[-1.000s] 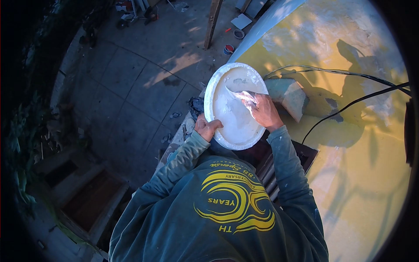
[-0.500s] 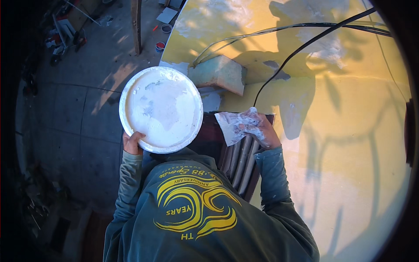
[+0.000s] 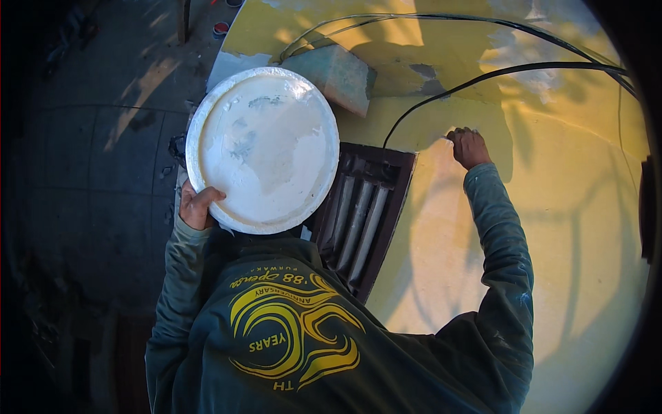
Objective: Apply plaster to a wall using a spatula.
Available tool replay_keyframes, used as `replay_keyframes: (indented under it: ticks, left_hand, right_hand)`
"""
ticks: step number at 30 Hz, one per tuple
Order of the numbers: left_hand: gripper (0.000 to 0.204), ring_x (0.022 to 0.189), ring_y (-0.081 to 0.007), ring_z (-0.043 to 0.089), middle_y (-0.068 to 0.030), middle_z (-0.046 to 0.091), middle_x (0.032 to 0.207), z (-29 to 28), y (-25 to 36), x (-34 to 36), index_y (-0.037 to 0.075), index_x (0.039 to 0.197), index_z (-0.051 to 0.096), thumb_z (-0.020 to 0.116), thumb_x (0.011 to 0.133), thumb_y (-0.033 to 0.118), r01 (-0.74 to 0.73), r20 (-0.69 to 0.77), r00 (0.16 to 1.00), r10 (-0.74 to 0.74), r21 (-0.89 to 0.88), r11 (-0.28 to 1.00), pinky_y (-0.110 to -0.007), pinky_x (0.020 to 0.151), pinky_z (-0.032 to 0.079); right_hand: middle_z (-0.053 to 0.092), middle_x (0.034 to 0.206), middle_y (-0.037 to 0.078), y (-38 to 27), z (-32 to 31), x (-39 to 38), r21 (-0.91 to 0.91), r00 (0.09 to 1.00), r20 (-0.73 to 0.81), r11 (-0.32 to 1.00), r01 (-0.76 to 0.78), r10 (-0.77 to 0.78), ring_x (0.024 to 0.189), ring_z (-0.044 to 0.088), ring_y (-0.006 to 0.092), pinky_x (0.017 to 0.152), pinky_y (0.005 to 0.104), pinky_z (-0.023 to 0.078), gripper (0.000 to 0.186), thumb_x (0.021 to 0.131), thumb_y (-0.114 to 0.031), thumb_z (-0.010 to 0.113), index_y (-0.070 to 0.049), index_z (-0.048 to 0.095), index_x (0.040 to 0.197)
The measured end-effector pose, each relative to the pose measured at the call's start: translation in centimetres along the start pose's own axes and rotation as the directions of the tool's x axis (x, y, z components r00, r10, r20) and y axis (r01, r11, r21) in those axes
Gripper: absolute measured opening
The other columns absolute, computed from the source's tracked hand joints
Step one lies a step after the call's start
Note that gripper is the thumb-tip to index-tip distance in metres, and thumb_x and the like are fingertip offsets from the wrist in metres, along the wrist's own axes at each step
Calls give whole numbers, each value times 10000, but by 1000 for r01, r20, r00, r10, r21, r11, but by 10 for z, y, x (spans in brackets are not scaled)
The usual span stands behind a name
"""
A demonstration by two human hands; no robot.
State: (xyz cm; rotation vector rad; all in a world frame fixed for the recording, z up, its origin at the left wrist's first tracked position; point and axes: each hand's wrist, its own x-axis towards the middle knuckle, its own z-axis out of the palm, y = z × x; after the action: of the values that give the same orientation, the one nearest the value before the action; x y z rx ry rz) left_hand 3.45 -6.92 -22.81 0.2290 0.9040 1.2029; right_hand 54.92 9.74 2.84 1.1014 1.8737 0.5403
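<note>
My left hand (image 3: 200, 200) grips the rim of a round white lid (image 3: 262, 148), smeared with white paste, with the thumb over its edge. My right hand (image 3: 467, 145) is at the yellow wall (image 3: 538, 152), above and right of a dark slatted window frame (image 3: 358, 221). Its fingers are closed on the putty scraper, whose blade is mostly hidden and shows only as a pale sliver by the fingertips.
A weathered block (image 3: 327, 79) juts from the wall behind the lid. Black cables (image 3: 483, 83) loop along the wall and drop beside the window. At the left lies a shaded paved floor (image 3: 103, 152), with a post (image 3: 183, 17) and a red container (image 3: 221, 29) at the top.
My right hand has moved from the lid, carrying the scraper rightward and up to the wall. The lid has shifted left in the picture, and the view has turned toward the wall.
</note>
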Motion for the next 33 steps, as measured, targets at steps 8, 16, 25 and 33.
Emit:
replay_keyframes:
  ticks: [8,16,25,33]
  left_hand:
    - [341,753,-177,628,-107,671,891,50,-33,35,-27,1012,621,573,677,21,152,243,955,-167,78,985,-283,718,492]
    - [261,801,-201,628,-124,666,933,95,-101,73,8,944,649,609,688,38,27,452,861,-234,419,907,-312,721,488]
    - [317,755,-208,634,-132,675,874,109,-67,75,-10,947,652,618,654,107,158,371,865,-337,436,886,-319,720,494]
    - [315,729,-199,634,-122,674,854,94,-105,79,-12,959,651,613,667,101,-43,391,904,-171,482,875,-300,692,497]
  right_hand:
    - [495,1323,136,-32,78,-7,-194,982,189,981,6,31,1232,432,292,1005,433,344,417,916,-210,375,-57,481,1289]
    - [413,1409,80,-72,164,-78,697,876,458,551,-459,149,1318,328,262,1076,414,237,489,894,-268,369,-72,417,1340]
    - [656,949,75,4,53,1,60,971,-152,983,-176,183,902,587,293,796,447,433,246,871,-170,437,-186,653,987]
    - [625,829,52,48,137,64,-93,996,71,994,-49,56,863,581,245,771,418,433,177,870,-200,448,-151,618,881]
